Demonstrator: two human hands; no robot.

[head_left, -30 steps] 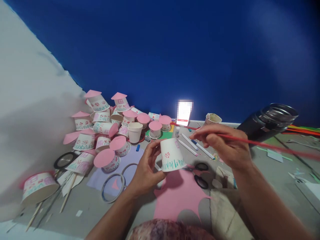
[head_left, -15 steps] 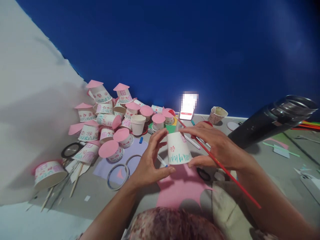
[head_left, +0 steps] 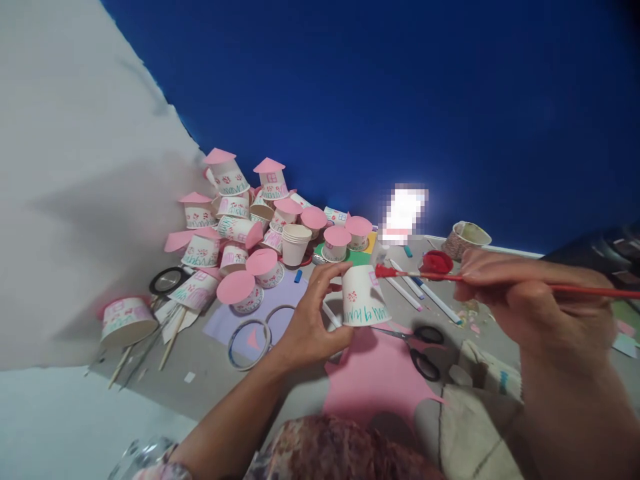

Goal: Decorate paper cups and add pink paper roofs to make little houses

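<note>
A white paper cup (head_left: 363,297), upside down, bears red dabs, a pink window and green scribbled grass. My left hand (head_left: 320,320) grips it from the left, thumb low and fingers near its top. In my right hand (head_left: 530,300) is a red-handled paintbrush (head_left: 440,275), held level. Its red-stained bristles point left, close to the cup's right side; whether they touch it I cannot tell. Behind the brush stands a small pot of red paint (head_left: 437,262). Below the cup lie black-handled scissors (head_left: 425,347) on cut pink paper (head_left: 375,380).
Several decorated cups with pink paper roofs (head_left: 235,290) are piled at the left, around plain stacked cups (head_left: 296,245). Tape rolls (head_left: 249,345) lie on purple paper. Markers (head_left: 433,300) are behind the scissors. A lit phone (head_left: 403,213) leans on the blue wall. A dark flask (head_left: 600,257) stands right.
My right hand has let go of the cup and moved right, now pointing the paintbrush at it. My left hand still holds the cup. The view has turned slightly left.
</note>
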